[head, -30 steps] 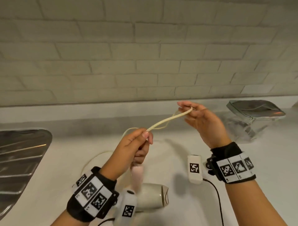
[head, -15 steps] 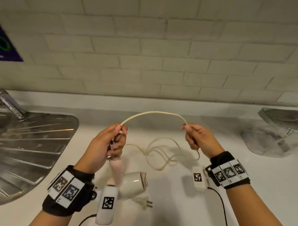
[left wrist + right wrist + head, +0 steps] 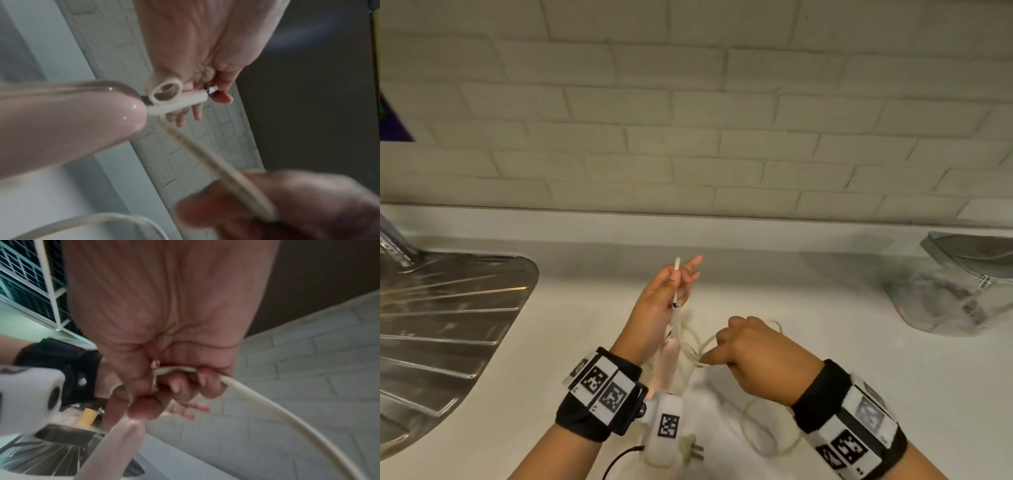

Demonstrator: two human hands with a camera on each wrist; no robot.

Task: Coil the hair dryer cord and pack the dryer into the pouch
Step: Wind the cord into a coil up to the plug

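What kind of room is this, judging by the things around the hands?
Probably a kitchen. A steel sink drainboard with ridges is set into a white countertop, and a brick-pattern tiled wall rises behind it. A bathroom counter cannot be ruled out.

bare counter (image 3: 859, 359) between cord loops (image 3: 774, 435) and pouch (image 3: 962, 291) (right side).

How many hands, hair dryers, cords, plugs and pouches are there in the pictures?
Hands: 2, left hand and right hand
Hair dryers: 1, hair dryer
Cords: 1, cord
Plugs: 1, plug
Pouches: 1, pouch
Total: 6
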